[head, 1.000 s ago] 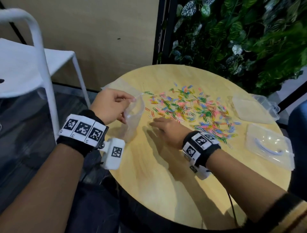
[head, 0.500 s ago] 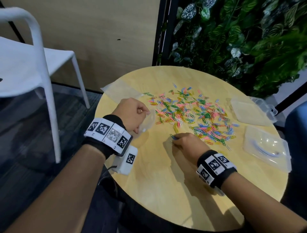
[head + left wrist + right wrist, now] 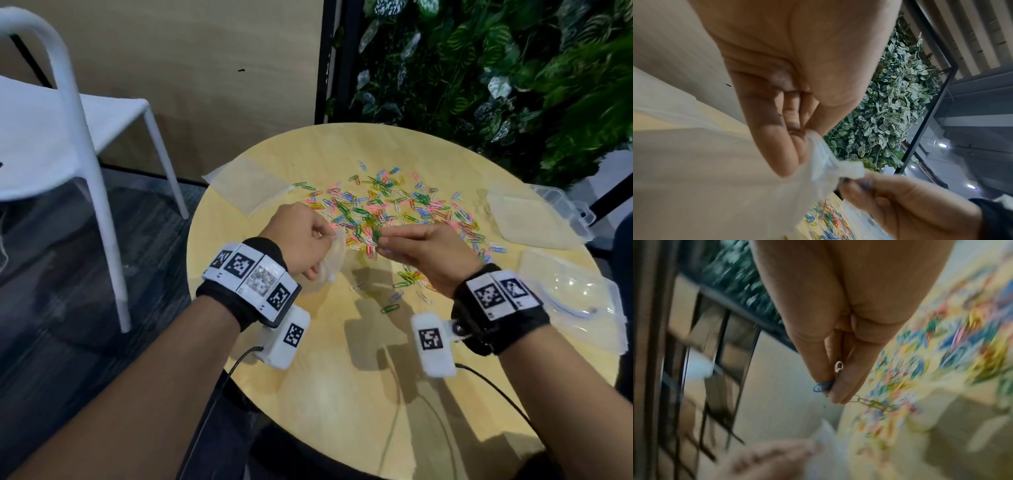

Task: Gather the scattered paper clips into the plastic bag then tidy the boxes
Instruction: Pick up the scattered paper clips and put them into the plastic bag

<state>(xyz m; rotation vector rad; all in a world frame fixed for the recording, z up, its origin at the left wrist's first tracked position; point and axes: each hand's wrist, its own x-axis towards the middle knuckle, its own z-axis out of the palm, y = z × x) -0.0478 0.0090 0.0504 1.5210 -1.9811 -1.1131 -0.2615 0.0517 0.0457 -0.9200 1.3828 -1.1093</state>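
Observation:
Many coloured paper clips lie scattered over the far half of the round wooden table. My left hand pinches the rim of a clear plastic bag, held above the table; the same bag shows in the left wrist view. My right hand is raised just right of the bag and pinches a few paper clips, with more hanging linked from the fingertips. A small cluster of clips lies under that hand.
A second flat plastic bag lies at the table's far left. Two clear plastic boxes sit at the right edge, one far, one near. A white chair stands left of the table; a plant wall is behind.
My right hand has lifted off the table with clips pinched in it and come up to the bag. The left hand has brought the bag toward the middle and raised it.

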